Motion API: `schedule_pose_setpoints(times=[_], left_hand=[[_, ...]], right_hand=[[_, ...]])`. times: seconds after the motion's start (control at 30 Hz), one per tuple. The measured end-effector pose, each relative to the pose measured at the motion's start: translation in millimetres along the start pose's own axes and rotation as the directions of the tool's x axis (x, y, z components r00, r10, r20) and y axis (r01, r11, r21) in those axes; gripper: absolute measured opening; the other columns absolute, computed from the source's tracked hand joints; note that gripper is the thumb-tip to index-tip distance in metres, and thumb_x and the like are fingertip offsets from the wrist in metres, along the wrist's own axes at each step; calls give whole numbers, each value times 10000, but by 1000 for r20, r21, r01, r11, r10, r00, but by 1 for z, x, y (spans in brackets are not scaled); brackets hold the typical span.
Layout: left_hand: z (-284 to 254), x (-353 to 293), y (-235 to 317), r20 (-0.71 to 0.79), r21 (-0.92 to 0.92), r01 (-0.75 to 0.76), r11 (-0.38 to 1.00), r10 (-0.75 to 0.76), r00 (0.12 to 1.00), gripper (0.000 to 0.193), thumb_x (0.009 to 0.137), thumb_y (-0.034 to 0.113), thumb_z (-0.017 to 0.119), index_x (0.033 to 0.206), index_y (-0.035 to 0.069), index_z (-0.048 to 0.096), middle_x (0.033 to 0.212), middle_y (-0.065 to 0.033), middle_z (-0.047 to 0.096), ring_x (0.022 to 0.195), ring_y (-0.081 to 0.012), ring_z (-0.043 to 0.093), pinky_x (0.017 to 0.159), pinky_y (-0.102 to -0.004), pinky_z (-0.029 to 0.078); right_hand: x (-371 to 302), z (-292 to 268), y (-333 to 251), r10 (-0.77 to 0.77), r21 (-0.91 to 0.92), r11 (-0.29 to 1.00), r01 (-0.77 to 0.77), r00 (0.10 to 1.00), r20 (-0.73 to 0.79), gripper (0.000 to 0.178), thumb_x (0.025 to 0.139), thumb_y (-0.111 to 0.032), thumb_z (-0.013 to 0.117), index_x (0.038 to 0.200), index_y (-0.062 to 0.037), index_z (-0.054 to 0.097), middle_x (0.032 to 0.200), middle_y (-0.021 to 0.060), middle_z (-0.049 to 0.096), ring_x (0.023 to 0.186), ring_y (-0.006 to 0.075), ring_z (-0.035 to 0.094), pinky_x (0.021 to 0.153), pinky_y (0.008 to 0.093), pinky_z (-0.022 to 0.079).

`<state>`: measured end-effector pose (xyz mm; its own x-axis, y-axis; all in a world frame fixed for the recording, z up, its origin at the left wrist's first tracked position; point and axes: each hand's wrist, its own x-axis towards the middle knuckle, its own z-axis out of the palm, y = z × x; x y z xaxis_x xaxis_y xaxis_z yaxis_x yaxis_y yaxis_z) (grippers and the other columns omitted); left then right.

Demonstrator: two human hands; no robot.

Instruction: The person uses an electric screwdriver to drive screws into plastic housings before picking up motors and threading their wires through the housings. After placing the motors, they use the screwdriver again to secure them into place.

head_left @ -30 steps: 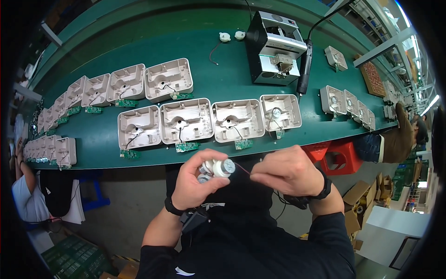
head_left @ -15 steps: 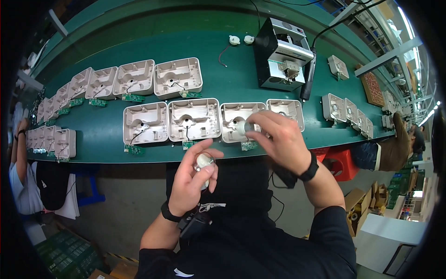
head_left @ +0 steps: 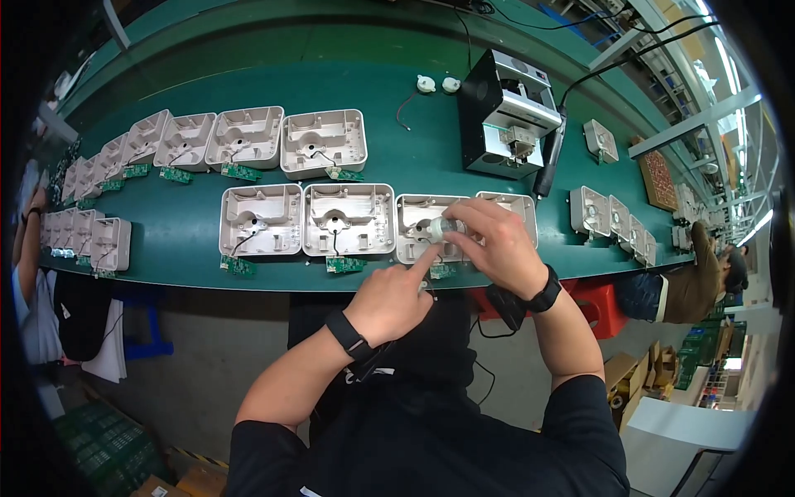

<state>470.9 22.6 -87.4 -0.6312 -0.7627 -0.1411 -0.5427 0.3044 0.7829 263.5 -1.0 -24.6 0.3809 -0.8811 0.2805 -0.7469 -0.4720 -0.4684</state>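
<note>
Over the third of the white plastic housings (head_left: pixel 411 242) in the near row, my right hand (head_left: pixel 497 248) pinches a small pale, partly see-through cylinder (head_left: pixel 447 229) by its side. The cylinder points down toward the round hub in that housing. My left hand (head_left: pixel 389 300) has its index finger stretched to the housing's near edge, close to the cylinder. Its other fingers are curled around a small white round part, mostly hidden, with only a bit showing below the fingers. A green circuit board (head_left: pixel 443 271) lies by the housing's front wall, partly covered by my left hand.
Other white housings (head_left: pixel 348 242) with wired boards line the green bench (head_left: pixel 178 244) in rows. A black and silver machine (head_left: pixel 507 116) stands at the back with a black handheld tool (head_left: pixel 546 157) beside it. Two white round parts (head_left: pixel 426 84) lie nearby. People sit at both sides.
My left hand has moved up and right from in front of the bench to the third housing, its index finger now extended. My right hand stays over that housing with the cylinder.
</note>
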Motion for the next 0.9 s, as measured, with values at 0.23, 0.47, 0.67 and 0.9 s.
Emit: schedule_pose_setpoints(times=[0.23,0.47,0.67,0.9], left_hand=[[11,2,-4,-106,26,34,999,-31,994,552,867,169,617,1365,-7,455,898,-276,689,798,-487,669,759,-560,552],[10,2,0,-105,2,63,998,-63,993,544,868,168,617,1352,-21,457,931,-274,692,818,-484,673,767,-558,553],[7,-17,-1,-192,-139,-14,990,-13,981,511,879,124,645,1340,1,464,943,-241,695,816,-444,670,740,-507,553],[-23,-68,-18,-151,-767,-42,641,-117,982,420,943,24,639,1334,27,484,1033,-127,703,719,-189,659,634,-289,528]], right_hand=[[5,10,2,-107,-95,989,110,994,39,265,812,-76,775,1049,-33,666,974,124,690,831,331,668,713,401,549],[8,27,1,-200,-228,946,231,968,150,268,766,-107,786,985,-62,639,922,90,639,870,290,645,691,392,543],[8,36,5,-230,-334,911,240,971,68,219,755,-108,748,927,-72,616,989,72,590,906,244,612,673,363,540],[0,40,-1,-213,-414,875,250,968,133,138,793,-90,682,917,-67,626,1029,79,588,913,244,619,683,363,545]])
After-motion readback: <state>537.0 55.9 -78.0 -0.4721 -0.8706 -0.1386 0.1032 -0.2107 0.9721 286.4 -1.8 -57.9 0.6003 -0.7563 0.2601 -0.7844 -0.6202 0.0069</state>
